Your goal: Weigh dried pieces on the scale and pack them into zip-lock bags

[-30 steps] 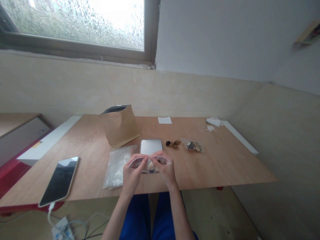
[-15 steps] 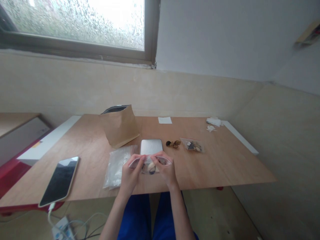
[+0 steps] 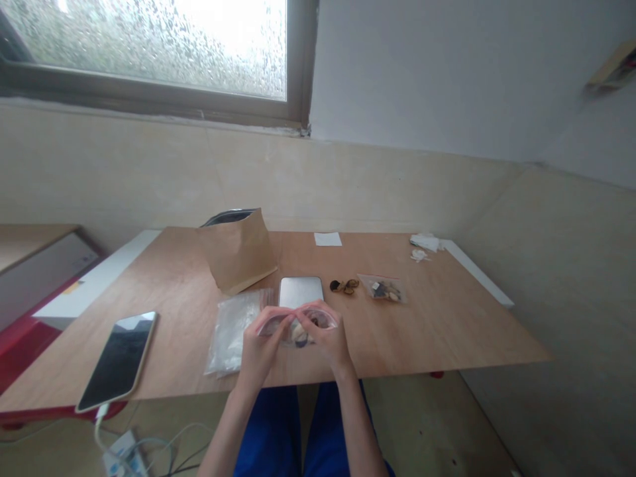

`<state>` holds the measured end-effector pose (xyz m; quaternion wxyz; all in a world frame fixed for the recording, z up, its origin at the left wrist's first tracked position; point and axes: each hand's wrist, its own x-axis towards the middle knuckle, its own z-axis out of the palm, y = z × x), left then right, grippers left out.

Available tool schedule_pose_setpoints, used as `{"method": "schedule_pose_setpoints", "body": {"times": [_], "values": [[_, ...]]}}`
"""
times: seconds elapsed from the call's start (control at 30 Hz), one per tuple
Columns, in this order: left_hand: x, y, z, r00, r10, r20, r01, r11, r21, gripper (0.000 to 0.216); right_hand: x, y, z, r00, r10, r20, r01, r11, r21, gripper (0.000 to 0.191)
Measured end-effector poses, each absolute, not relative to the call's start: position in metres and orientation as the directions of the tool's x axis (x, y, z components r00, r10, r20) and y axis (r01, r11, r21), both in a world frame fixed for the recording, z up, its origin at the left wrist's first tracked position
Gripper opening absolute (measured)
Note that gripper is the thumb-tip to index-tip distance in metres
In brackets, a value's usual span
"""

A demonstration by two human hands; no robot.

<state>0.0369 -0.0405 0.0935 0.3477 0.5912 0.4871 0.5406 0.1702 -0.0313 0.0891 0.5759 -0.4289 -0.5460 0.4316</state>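
Between my hands is a clear zip bag (image 3: 299,336) with pale and dark dried pieces inside. My left hand (image 3: 263,341) pinches the left part of its rim, and my right hand (image 3: 328,334) pinches the right part. The thumbs and fingertips meet near the middle of the mouth, which gapes at both sides. Just beyond my fingers lies a silver flat scale (image 3: 301,290), its near edge hidden. A stack of empty clear bags (image 3: 232,331) lies left of my left hand. Dark brown dried pieces (image 3: 344,286) lie right of the scale, beside another filled zip bag (image 3: 382,289).
A brown paper bag (image 3: 241,255) stands open at the back left. A phone (image 3: 119,361) with a charging cable lies at the left front edge. White paper (image 3: 328,239) lies at the back, and crumpled white scraps (image 3: 424,243) at the back right.
My fingertips have drawn closer together at the middle of the bag's mouth. The bag has shifted very slightly; everything else on the table stays in place.
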Motion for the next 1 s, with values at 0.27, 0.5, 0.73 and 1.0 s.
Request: {"method": "schedule_pose_setpoints", "body": {"times": [0.27,0.5,0.73,1.0], "values": [[0.041,-0.044,0.092,-0.106,0.929,0.355,0.215,-0.327,0.920,0.015,0.164,-0.034,0.094,0.098,0.948,0.302,0.032,0.300,-0.953,0.010],[0.038,-0.044,0.092,-0.146,0.954,0.264,0.162,-0.240,0.957,0.021,0.161,-0.035,0.091,0.133,0.950,0.283,-0.010,0.287,-0.958,0.014],[0.036,-0.038,0.095,-0.120,0.986,0.112,0.004,-0.112,0.994,0.038,0.169,-0.034,0.087,0.103,0.974,0.202,-0.058,0.209,-0.976,0.025],[0.033,-0.035,0.084,-0.071,0.987,-0.147,-0.255,0.124,0.959,0.071,0.179,-0.027,0.080,0.212,0.965,0.156,-0.109,0.182,-0.977,0.041]]}}
